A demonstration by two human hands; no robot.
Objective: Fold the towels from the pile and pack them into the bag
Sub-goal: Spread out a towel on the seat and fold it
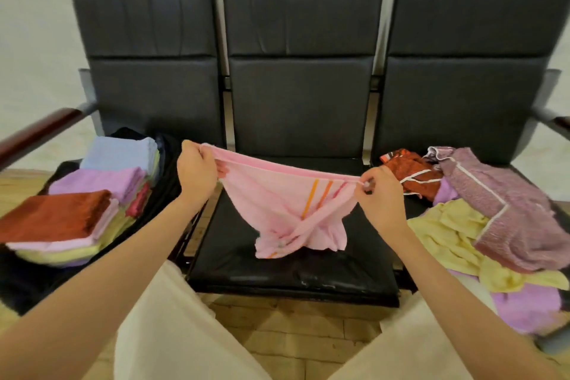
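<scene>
While both hands' fingers pinch a pink towel (287,203), it sags over black seats (290,268) — pale wall (37,25) behind.

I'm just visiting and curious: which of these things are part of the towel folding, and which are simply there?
Part of the job:
- pink towel, held by left hand and right hand
- unfolded pile
- folded stacks in the dark bag

Simply there:
- black chairs
- wooden armrest
- wooden floor
</scene>
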